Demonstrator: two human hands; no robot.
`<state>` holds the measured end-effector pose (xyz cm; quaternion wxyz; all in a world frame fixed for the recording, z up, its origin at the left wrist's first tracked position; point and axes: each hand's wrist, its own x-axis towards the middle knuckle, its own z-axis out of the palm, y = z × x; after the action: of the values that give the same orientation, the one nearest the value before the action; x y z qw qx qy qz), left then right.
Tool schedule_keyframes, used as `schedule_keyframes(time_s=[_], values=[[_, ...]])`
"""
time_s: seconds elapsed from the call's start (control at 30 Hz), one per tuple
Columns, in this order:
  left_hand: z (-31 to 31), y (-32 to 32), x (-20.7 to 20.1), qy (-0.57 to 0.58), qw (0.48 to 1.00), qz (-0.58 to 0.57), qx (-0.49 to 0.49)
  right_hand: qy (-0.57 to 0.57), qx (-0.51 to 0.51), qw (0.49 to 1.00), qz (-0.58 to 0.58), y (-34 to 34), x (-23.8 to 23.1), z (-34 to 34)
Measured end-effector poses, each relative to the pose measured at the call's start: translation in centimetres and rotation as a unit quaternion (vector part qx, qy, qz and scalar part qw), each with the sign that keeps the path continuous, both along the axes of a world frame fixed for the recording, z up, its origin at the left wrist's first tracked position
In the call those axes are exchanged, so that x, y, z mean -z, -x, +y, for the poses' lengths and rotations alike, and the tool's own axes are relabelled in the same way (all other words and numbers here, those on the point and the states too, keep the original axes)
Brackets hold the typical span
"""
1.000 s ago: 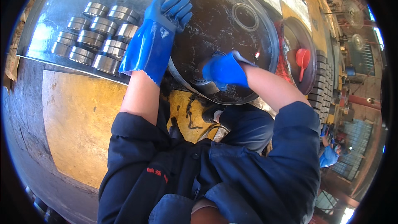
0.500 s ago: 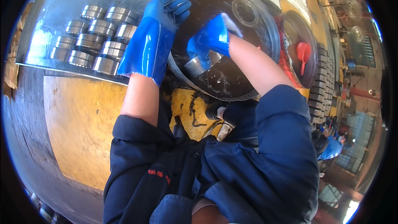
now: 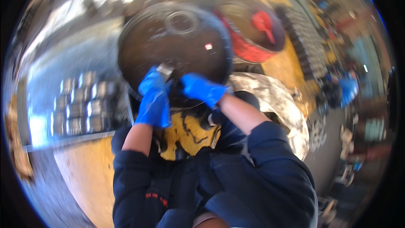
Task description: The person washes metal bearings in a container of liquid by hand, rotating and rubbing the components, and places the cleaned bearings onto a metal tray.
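Observation:
Both my hands wear blue rubber gloves and are over the wide round basin (image 3: 123,61) of dark brown liquid. My left hand (image 3: 152,84) is closed on a shiny metal ring (image 3: 165,71) near the basin's near-left part; the ring is blurred and partly hidden by the glove. Just right of it is my right hand (image 3: 199,88), apart from the ring, its fingers smeared by motion. At the far side of the basin, a round ring shape (image 3: 181,22) shows in the liquid. A small white and red piece (image 3: 208,47) is toward the right.
Several metal rings (image 3: 76,109) stand in rows on the metal tabletop (image 3: 40,88) at left. A red tub (image 3: 249,52) with a red ladle (image 3: 264,23) stands right of the basin. Nearer is a stained pale round surface (image 3: 282,105). A person in blue (image 3: 348,90) is farther right.
The metal ring has passed from my right hand to my left. My left hand has come down from the basin's far-left rim. The view has shifted, bringing more of the right side in.

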<state>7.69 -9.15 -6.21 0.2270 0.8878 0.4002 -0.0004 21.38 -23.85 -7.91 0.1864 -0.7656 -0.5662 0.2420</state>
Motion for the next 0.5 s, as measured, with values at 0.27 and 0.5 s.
schedule_keyframes(time_s=[0.27,0.5], values=[[-0.4,-1.9,-0.9,0.035,0.999,0.031,-0.015,0.047,0.042,0.953,0.295,2.0,7.4,2.6],[5.1,1.0,1.4,0.128,0.991,-0.014,-0.041,-0.104,0.093,0.917,0.374,4.6,5.2,5.1]])
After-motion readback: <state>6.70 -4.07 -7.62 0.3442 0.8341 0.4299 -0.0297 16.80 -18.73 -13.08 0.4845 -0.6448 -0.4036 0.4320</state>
